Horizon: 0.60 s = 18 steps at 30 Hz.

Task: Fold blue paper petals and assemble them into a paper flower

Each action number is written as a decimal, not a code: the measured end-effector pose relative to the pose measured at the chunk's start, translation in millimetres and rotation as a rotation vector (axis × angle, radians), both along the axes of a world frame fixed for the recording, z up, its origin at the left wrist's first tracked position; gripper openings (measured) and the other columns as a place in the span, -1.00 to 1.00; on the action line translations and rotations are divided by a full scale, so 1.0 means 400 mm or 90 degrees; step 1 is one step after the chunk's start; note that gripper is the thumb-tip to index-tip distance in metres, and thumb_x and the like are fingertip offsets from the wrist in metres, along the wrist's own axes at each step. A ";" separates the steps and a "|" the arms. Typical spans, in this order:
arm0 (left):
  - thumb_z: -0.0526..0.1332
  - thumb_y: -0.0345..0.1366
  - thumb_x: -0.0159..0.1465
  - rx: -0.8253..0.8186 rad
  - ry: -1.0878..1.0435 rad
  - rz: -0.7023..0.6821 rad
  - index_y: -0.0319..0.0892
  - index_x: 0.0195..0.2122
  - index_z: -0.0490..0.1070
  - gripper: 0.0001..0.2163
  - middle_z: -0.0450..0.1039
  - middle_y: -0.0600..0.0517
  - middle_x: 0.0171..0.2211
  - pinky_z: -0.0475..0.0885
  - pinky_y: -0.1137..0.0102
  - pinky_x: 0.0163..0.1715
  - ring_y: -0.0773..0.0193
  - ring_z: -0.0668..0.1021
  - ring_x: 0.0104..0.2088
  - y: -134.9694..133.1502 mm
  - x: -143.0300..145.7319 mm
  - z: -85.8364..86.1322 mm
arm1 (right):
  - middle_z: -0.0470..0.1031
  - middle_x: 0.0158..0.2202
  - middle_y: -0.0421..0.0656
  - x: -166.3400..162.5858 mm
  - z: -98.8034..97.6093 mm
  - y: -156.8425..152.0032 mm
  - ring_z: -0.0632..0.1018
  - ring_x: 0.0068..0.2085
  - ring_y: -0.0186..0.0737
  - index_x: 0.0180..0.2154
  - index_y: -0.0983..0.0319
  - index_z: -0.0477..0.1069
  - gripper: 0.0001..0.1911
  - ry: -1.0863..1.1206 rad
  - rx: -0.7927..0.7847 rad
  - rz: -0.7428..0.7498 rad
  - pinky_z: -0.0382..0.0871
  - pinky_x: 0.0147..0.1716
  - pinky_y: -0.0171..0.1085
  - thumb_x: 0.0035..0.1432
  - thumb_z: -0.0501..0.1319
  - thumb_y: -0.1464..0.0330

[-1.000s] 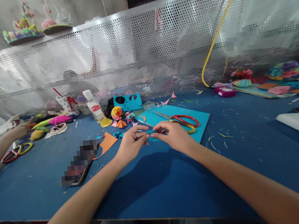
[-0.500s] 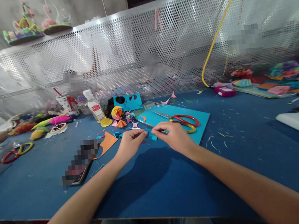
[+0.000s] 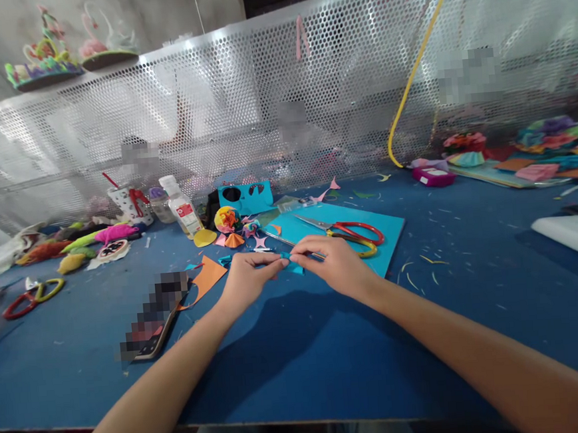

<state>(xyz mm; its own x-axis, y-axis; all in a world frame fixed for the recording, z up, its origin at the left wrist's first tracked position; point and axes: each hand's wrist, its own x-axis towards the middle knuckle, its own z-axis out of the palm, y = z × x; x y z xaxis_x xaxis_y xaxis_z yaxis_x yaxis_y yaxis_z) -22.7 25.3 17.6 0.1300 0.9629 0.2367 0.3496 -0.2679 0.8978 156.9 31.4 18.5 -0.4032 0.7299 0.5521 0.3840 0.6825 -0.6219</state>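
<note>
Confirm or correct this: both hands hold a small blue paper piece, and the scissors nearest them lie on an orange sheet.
Not orange: the head view shows those scissors on a blue sheet. The left hand and right hand do hold a small blue paper piece.

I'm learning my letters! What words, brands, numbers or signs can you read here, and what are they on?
None can be read for sure.
Clear bottle: red and white label, print too small to read.
Phone: screen blurred into blocks, nothing readable.
Round white patch: dark marks, too small to tell whether they are letters.
Magenta box: small white spot, nothing readable on it.
</note>
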 end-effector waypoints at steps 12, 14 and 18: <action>0.30 -0.21 -0.02 0.020 0.034 -0.017 -0.24 -0.53 0.48 -0.82 0.43 0.04 -0.58 0.35 0.45 -0.54 0.35 0.41 -0.55 -0.012 0.005 0.002 | 0.48 -0.38 -0.18 -0.010 -0.002 -0.007 0.47 -0.32 -0.25 -0.43 0.21 0.41 -0.89 -0.047 0.021 -0.009 0.33 -0.32 -0.29 0.10 0.14 0.39; 0.28 -0.20 0.00 0.036 0.035 0.004 -0.24 -0.51 0.48 -0.82 0.43 0.03 -0.57 0.36 0.44 -0.52 0.34 0.41 -0.54 -0.010 0.004 -0.002 | 0.47 -0.38 -0.15 -0.012 -0.003 -0.008 0.47 -0.32 -0.22 -0.41 0.22 0.40 -0.93 -0.047 0.024 -0.032 0.33 -0.33 -0.27 0.07 0.15 0.41; 0.29 -0.20 -0.02 0.051 0.043 0.019 -0.25 -0.52 0.46 -0.81 0.42 0.04 -0.57 0.35 0.45 -0.53 0.34 0.41 -0.54 -0.006 0.003 -0.008 | 0.45 -0.39 -0.15 -0.013 -0.004 -0.008 0.46 -0.33 -0.23 -0.42 0.22 0.38 -0.93 -0.058 0.040 -0.037 0.32 -0.35 -0.27 0.07 0.13 0.44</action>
